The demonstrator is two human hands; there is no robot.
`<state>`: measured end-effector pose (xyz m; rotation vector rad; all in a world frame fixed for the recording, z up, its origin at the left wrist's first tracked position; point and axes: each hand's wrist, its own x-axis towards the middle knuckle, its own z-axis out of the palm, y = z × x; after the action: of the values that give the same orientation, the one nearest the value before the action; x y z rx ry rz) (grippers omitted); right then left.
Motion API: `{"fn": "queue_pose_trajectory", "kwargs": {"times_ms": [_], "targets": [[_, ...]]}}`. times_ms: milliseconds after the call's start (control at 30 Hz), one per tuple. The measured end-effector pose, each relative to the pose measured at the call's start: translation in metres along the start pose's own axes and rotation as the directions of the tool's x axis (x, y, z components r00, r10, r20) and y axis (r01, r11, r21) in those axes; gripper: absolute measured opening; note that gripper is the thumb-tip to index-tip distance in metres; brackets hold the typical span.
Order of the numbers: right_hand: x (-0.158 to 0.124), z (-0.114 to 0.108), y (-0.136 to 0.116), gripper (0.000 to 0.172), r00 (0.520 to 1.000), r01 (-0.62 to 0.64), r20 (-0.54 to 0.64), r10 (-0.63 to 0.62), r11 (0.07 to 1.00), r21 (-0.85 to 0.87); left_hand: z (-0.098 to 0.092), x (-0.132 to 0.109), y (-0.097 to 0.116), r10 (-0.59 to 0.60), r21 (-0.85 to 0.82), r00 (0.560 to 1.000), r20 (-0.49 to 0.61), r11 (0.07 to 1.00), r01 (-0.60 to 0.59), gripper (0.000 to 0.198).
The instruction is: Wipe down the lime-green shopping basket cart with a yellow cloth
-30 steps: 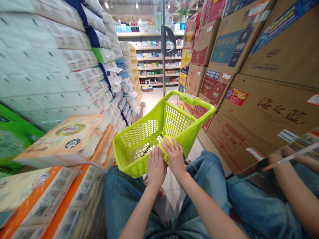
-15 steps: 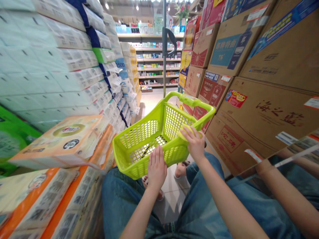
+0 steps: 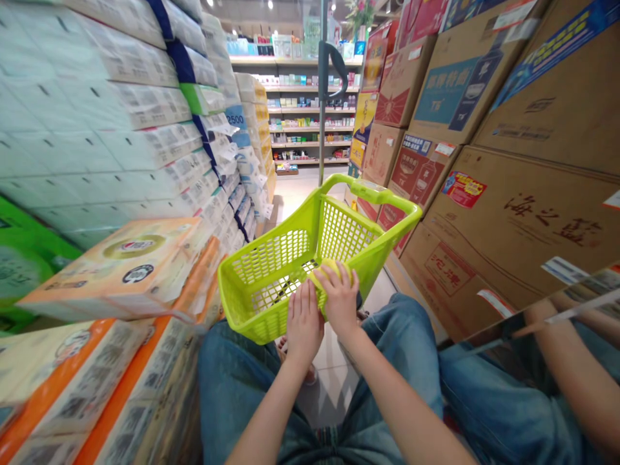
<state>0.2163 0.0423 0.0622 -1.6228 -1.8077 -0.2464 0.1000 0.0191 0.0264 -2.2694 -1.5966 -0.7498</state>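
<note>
A lime-green plastic shopping basket (image 3: 271, 261) with a mesh wall and a raised handle stands on the floor between my knees. My left hand (image 3: 303, 323) lies with fingers together against the basket's near rim, holding it. My right hand (image 3: 340, 298) presses a yellow-green cloth (image 3: 325, 268) onto the same rim, fingers curled over the cloth. The two hands touch side by side. My legs in blue jeans frame the basket.
Stacked tissue packs (image 3: 130, 161) wall the left side, with orange-trimmed packs (image 3: 121, 265) close to my left knee. Brown cardboard cartons (image 3: 508, 213) rise on the right. A metal pole (image 3: 322, 97) stands beyond the basket, with shop shelves (image 3: 305, 116) at the aisle's far end.
My right hand with the cloth slid right along the rim to the far corner half a second ago, then came back left beside my left hand. My left hand stayed put.
</note>
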Motion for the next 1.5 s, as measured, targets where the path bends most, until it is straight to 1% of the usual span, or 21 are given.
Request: {"fn": "queue_pose_trajectory", "kwargs": {"times_ms": [67,133,367,567,633,700,767,800,867,933,1000,1067,1100,1167,1233,1300,1367,1400,1433,1467,1500], "targets": [[-0.007,0.011,-0.017,0.04,1.0,-0.019,-0.012,0.019,0.999,0.041,0.0,-0.001,-0.002,0.002,0.021,1.0,-0.004,1.0,-0.002,0.064],[-0.009,0.016,-0.021,0.037,1.0,-0.022,-0.02,0.024,0.998,0.057,0.0,-0.002,-0.004,0.003,0.024,1.0,-0.002,1.0,-0.003,0.065],[-0.008,0.012,-0.006,0.047,0.998,0.057,0.005,-0.057,0.998,0.003,-0.001,-0.001,-0.002,0.005,0.0,1.0,0.002,1.0,-0.005,0.067],[-0.013,0.016,-0.009,0.045,0.999,0.047,0.002,-0.047,0.999,-0.004,0.0,-0.001,-0.003,0.011,0.012,1.0,0.0,1.0,-0.011,0.064],[-0.013,0.017,-0.003,0.047,0.996,0.086,0.006,-0.086,0.996,-0.034,0.0,-0.002,-0.004,0.015,0.005,1.0,0.008,1.0,-0.015,0.066],[-0.009,0.014,0.01,0.051,0.983,0.181,0.027,-0.179,0.98,-0.084,0.0,-0.002,-0.004,0.018,-0.008,1.0,0.016,1.0,-0.018,0.067],[0.0,0.006,0.03,0.053,0.954,0.298,0.059,-0.293,0.945,-0.138,-0.002,-0.001,-0.004,0.019,-0.018,1.0,0.019,1.0,-0.019,0.068],[0.006,-0.001,0.043,0.054,0.939,0.343,0.074,-0.336,0.925,-0.164,-0.003,0.0,-0.003,0.02,-0.023,1.0,0.017,1.0,-0.019,0.068],[0.023,-0.019,0.074,0.054,0.923,0.384,0.091,-0.374,0.898,-0.215,-0.004,0.001,-0.002,0.02,-0.033,1.0,0.013,0.999,-0.02,0.069],[0.042,-0.041,0.106,0.055,0.946,0.323,0.067,-0.317,0.905,-0.278,-0.005,0.002,0.0,0.021,-0.041,1.0,0.012,0.999,-0.02,0.069],[0.062,-0.061,0.134,0.055,0.975,0.203,-0.021,-0.221,0.928,-0.312,-0.005,0.002,0.0,0.018,-0.045,1.0,0.013,0.999,-0.018,0.07],[0.076,-0.071,0.15,0.055,0.987,0.048,-0.13,-0.093,0.949,-0.311,-0.005,0.002,0.001,0.014,-0.044,1.0,0.014,0.999,-0.013,0.071],[0.079,-0.072,0.152,0.056,0.985,-0.018,-0.17,-0.035,0.954,-0.299,-0.004,0.002,0.001,0.011,-0.044,1.0,0.014,0.999,-0.01,0.071],[0.078,-0.065,0.142,0.058,0.977,-0.111,-0.208,0.054,0.956,-0.272,-0.004,0.002,0.001,0.005,-0.045,1.0,0.012,0.999,-0.004,0.071],[0.066,-0.05,0.114,0.059,0.977,-0.141,-0.192,0.094,0.958,-0.249,-0.004,0.002,0.001,0.0,-0.046,1.0,0.01,0.999,0.0,0.071],[0.046,-0.032,0.075,0.058,0.992,-0.085,-0.11,0.062,0.973,-0.214,-0.004,0.002,0.0,-0.005,-0.041,1.0,0.011,0.999,0.005,0.071],[0.023,-0.013,0.035,0.052,1.0,0.022,-0.001,-0.022,0.989,-0.143,-0.003,0.001,-0.001,-0.009,-0.027,1.0,0.007,1.0,0.009,0.07],[0.012,-0.005,0.018,0.048,0.998,0.06,0.028,-0.057,0.992,-0.107,-0.002,0.0,-0.001,-0.009,-0.018,1.0,0.003,1.0,0.009,0.07],[0.003,0.002,0.004,0.045,0.996,0.078,0.044,-0.075,0.994,-0.081,-0.001,-0.001,-0.002,-0.006,-0.008,1.0,-0.002,1.0,0.006,0.07],[-0.003,0.008,-0.006,0.042,0.997,0.072,0.034,-0.07,0.995,-0.062,0.0,-0.001,-0.003,-0.001,0.001,1.0,-0.006,1.0,0.001,0.07],[-0.008,0.012,-0.012,0.041,0.997,0.07,0.026,-0.069,0.996,-0.047,0.0,-0.002,-0.004,0.004,0.008,1.0,-0.006,1.0,-0.004,0.069]]}}
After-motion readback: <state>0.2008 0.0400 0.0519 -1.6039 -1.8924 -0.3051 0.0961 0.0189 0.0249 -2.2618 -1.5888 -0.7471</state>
